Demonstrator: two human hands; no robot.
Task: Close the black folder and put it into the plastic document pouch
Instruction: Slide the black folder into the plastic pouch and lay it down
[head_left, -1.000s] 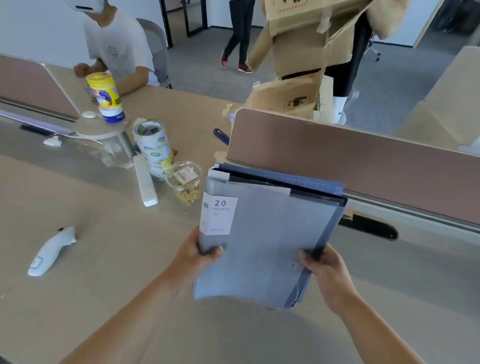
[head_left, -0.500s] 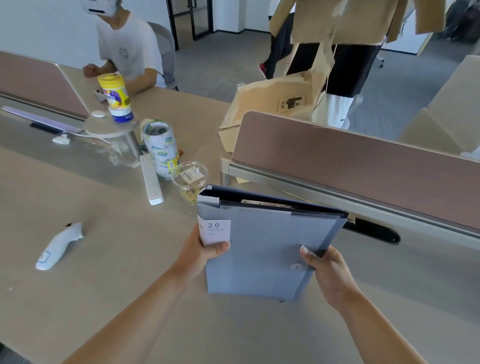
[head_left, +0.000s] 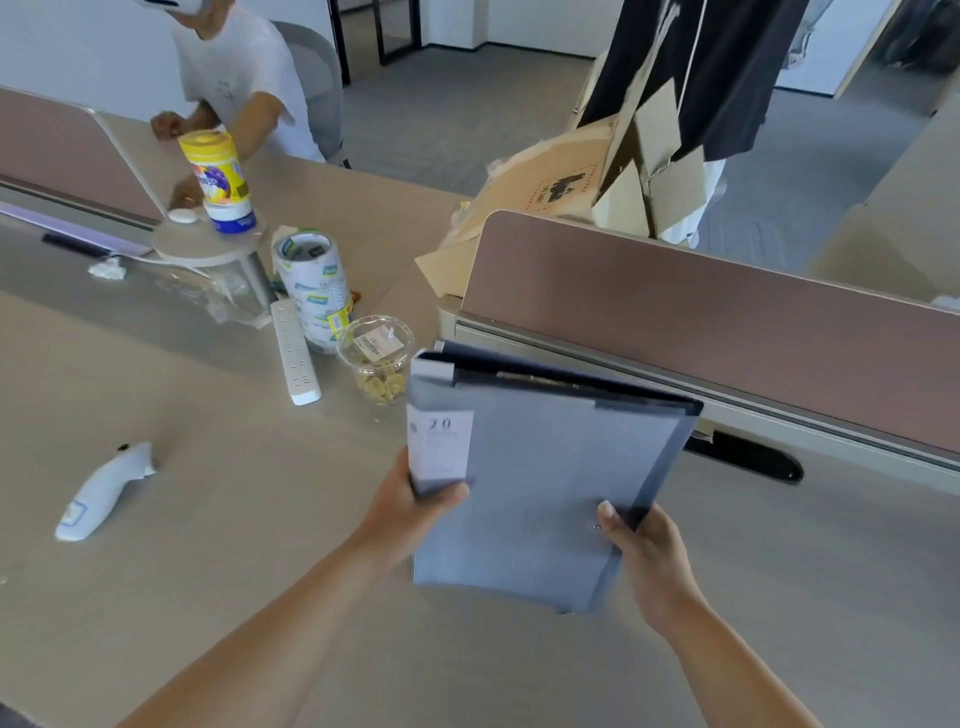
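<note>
I hold the grey translucent plastic document pouch (head_left: 540, 488) above the desk with both hands. The black folder (head_left: 519, 371) sits inside it, its dark top edge showing at the pouch's open top and its white "20" label visible through the plastic at the left. My left hand (head_left: 410, 504) grips the pouch's left edge with the thumb on the front. At the lower right edge, beside the small snap button, my right hand (head_left: 644, 545) pinches the pouch. The pouch tilts slightly to the right.
A clear cup of snacks (head_left: 376, 358), a white power strip (head_left: 295, 351) and stacked tape rolls (head_left: 311, 280) stand just left of the pouch. A white handheld device (head_left: 104, 491) lies far left. A brown divider panel (head_left: 701, 312) runs behind. A person sits at the far left; another stands behind with cardboard boxes (head_left: 597, 182).
The folder has slid deeper into the pouch, and the pouch has tipped flatter and to the right. The person with cardboard behind the divider has shifted.
</note>
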